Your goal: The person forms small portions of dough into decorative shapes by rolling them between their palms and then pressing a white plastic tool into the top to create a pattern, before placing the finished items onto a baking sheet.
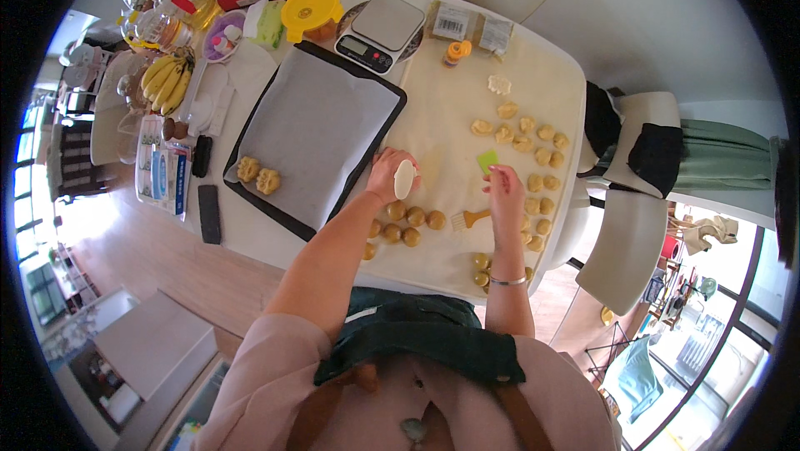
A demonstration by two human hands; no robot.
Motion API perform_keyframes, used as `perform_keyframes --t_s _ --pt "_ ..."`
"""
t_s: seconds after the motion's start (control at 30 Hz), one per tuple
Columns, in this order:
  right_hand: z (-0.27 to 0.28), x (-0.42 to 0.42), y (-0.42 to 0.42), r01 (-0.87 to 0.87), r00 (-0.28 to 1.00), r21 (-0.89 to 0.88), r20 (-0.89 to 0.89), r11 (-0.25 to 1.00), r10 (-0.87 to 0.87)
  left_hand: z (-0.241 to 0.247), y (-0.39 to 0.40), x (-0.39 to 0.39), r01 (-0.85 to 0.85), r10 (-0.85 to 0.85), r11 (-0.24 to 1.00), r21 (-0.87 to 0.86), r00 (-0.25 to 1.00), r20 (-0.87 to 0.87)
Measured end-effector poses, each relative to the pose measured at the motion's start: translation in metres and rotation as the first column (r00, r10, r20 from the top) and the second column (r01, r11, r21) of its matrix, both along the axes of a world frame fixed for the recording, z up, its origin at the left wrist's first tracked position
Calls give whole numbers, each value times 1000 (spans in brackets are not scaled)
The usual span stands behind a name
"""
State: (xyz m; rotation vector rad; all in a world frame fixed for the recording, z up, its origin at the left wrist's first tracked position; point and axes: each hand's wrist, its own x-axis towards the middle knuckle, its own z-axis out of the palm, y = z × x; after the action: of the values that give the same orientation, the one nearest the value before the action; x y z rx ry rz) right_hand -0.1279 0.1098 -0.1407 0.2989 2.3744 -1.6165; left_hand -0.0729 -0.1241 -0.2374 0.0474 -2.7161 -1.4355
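Observation:
My left hand [389, 177] is closed around a white plastic hand-press mould [404, 178], held upright over the table beside the baking tray. My right hand [505, 192] is raised with bent fingers, its fingertips overlapping the edge of a green plastic scraper [487, 160]; whether they grip it is unclear. A pastry brush [470, 219] with an orange handle lies just left of that wrist. Several smooth brown balls [415, 216] rest below the mould. Two patterned moulded pastries [257, 176] sit at the near left corner of the paper-lined black baking tray [319, 120].
Pale dough pieces [522, 143] spread along the right side, with greenish balls [480, 261] by the near edge. A kitchen scale [381, 32], an orange-capped bottle [456, 54] and sealed packets [469, 25] stand at the back. Bananas [167, 81] and oil bottles [187, 4] occupy the left.

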Motion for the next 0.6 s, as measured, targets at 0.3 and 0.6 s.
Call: perform_keyframes --t_s 0.3,0.6 --pt "15 7 -167 -186 914 532 -214 826 344 -25 4 2 -60 65 997 -53 994 84" --pt "14 15 -182 -265 964 551 137 792 227 -113 -1 3 -159 88 893 420 979 184"
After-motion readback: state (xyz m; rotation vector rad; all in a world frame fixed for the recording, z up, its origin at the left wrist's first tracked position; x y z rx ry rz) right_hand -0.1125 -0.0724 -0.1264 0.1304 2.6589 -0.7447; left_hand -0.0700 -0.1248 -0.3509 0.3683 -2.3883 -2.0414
